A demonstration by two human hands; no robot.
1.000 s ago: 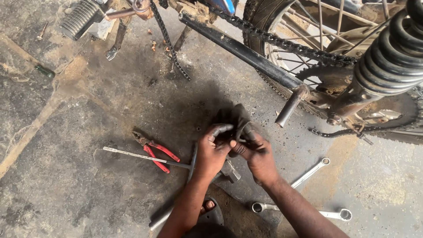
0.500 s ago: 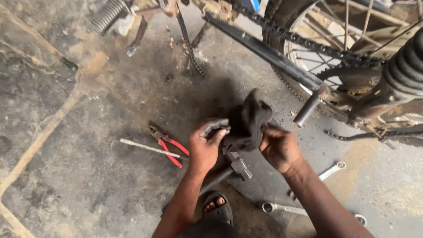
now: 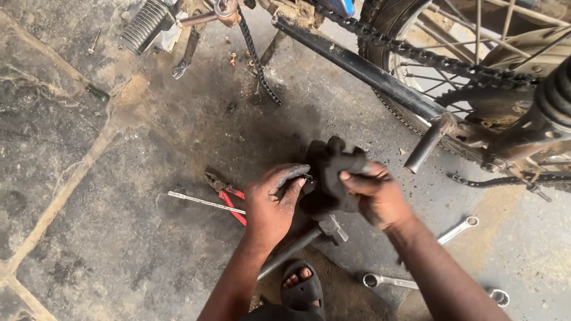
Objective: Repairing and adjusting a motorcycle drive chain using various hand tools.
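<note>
Two bare hands meet at the middle of the view around a dark, greasy lumpy part [image 3: 331, 175], held up above the stained concrete floor [image 3: 89, 196]. At about nine o'clock of the part, the left hand [image 3: 270, 205] touches its edge, the grease-grey fingers [image 3: 289, 176] curled and pressed together against it. At about three o'clock, the right hand [image 3: 377, 196] grips it, thumb laid across the front and the other fingers wrapped behind, so their tips are hidden. Just below the part, toward six o'clock, a hammer [image 3: 321, 233] lies on the floor, its handle running toward seven o'clock. Near nine o'clock of the left hand lie red-handled pliers [image 3: 229, 199] with a thin metal rod [image 3: 205, 202] crossing them. Toward four and five o'clock of the hands, two wrenches [image 3: 458, 229] [image 3: 410, 284] rest on the floor. At six o'clock, a foot in a black sandal [image 3: 302, 288] shows. From twelve to two o'clock stands a motorcycle, with its drive chain [image 3: 428, 56], spoked rear wheel [image 3: 470, 65] and a black frame tube [image 3: 363, 68].
</note>
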